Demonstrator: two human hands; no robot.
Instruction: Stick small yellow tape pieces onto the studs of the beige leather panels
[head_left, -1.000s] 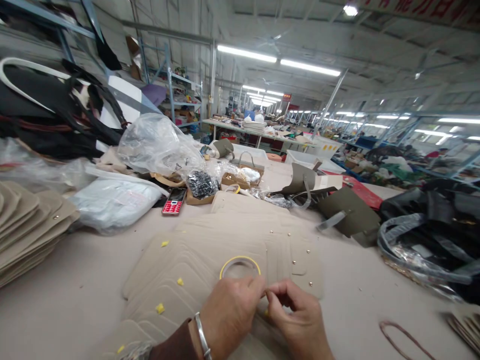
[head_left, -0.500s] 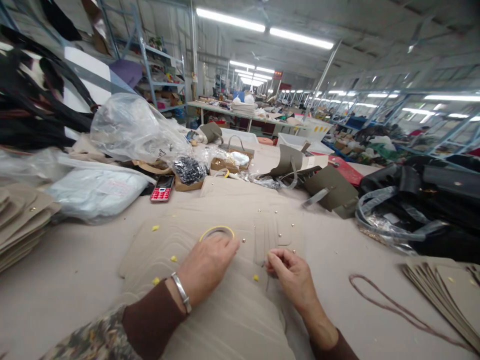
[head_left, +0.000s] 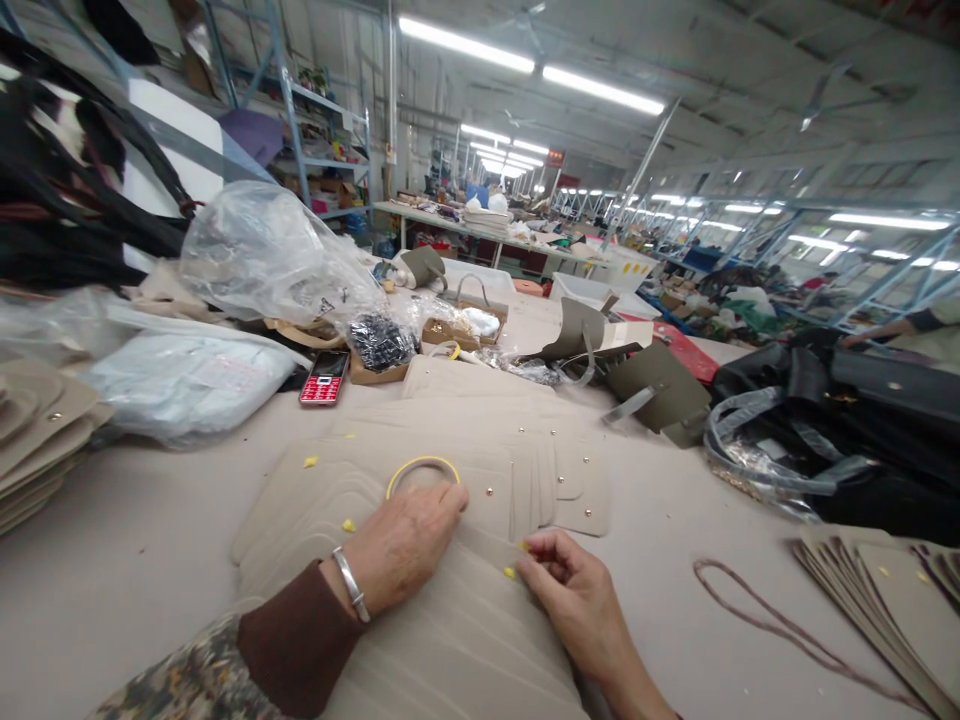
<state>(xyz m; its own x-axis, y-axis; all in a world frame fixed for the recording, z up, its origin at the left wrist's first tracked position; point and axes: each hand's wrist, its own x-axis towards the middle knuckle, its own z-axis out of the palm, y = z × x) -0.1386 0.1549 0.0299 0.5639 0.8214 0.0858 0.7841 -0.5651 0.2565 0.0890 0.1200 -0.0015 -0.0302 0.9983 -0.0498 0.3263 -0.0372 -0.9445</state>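
Note:
My left hand [head_left: 401, 550] rests on a layered stack of beige leather panels [head_left: 480, 480], with a silver bangle at its wrist and its fingers curled out of sight. Just past its fingertips lies a thin yellow tape roll [head_left: 422, 460], its near edge touching or hidden by the hand. My right hand [head_left: 566, 600] lies nearer me on the panels, its thumb and forefinger beside small yellow scraps [head_left: 511, 572]. Whether those fingers pinch a scrap is hard to tell. Small brass studs [head_left: 489, 491] dot the panels.
A red mobile phone [head_left: 325, 378] and plastic bags [head_left: 270, 255] lie beyond the panels. Olive leather pieces [head_left: 656, 385] sit to the right, beside black bags in plastic [head_left: 840, 400]. A brown cord [head_left: 780, 630] and more stacked panels [head_left: 885, 600] lie lower right.
My hands have drawn apart from their pinch at the panels. The left now rests by the tape roll, the right has shifted toward me, and the view has tilted upward.

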